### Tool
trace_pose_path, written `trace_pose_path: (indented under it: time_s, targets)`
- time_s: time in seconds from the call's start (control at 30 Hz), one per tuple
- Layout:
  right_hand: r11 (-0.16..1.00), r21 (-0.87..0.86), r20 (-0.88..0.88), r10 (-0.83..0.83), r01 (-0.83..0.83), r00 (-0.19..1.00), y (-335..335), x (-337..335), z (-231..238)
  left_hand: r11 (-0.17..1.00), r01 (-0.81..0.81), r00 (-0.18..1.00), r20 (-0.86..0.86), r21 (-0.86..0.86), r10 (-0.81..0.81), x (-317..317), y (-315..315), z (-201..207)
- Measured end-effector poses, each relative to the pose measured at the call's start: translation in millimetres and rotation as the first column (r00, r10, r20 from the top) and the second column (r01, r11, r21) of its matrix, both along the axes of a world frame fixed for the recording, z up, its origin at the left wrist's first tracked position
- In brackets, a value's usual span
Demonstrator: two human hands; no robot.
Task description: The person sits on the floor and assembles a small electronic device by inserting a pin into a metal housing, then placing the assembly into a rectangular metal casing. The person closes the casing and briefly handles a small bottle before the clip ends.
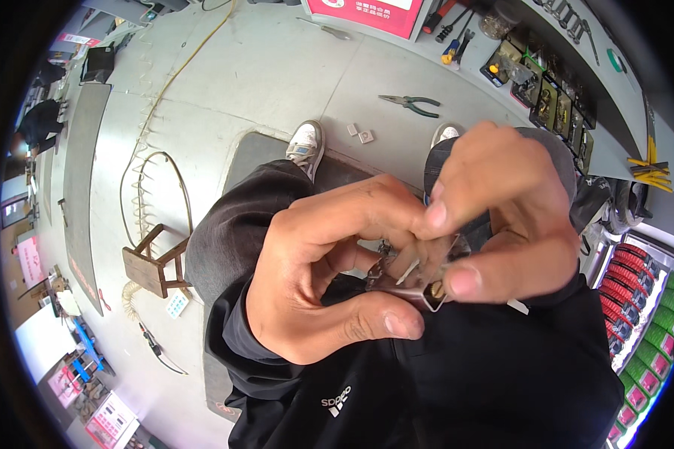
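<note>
Both my hands are close together in front of my black jacket, around a small shiny metal housing (401,284) with an open, squared end. A brass-coloured piece (433,290) shows inside that end. My left hand (318,269) grips the housing from the left, thumb below it and fingers curled over its far side. My right hand (513,209) is bent round the right end, its thumb beside the brass piece and its index finger touching my left fingers. The right fingers partly hide the housing, and its exact kind cannot be made out.
Green-handled pliers (416,105) and two small pale squares (365,136) lie on the floor beyond my shoes. A small wooden stool (157,262) and a coiled hose (146,135) are at left. Parts trays (554,105) and racks of red and green coils (651,348) line the right.
</note>
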State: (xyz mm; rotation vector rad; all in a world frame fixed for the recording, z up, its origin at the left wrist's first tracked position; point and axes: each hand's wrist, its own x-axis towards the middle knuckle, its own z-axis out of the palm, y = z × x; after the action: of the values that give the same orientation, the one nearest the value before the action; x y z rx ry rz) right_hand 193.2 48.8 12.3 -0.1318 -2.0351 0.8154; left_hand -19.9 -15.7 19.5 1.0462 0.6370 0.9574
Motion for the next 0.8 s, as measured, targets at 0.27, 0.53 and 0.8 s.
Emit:
trace_pose_path:
  time_s: [0.27,0.53,0.8]
  targets:
    - [0.956,0.238,-0.206,-0.120,0.169,0.971,1.2,-14.4,-18.1,0.971,0.082,0.984,0.172,-0.223,-0.044,4.0,4.4,0.1]
    - [0.916,0.245,-0.175,-0.282,0.319,0.943,-3.6,-17.9,-19.7,0.970,-0.237,0.967,-0.080,0.053,0.241,8.6,1.2,-7.2]
    - [0.936,0.015,0.079,-0.352,0.352,0.933,-16.2,-12.2,-5.0,0.869,-0.359,0.826,-0.317,0.342,0.466,5.3,1.8,-3.8]
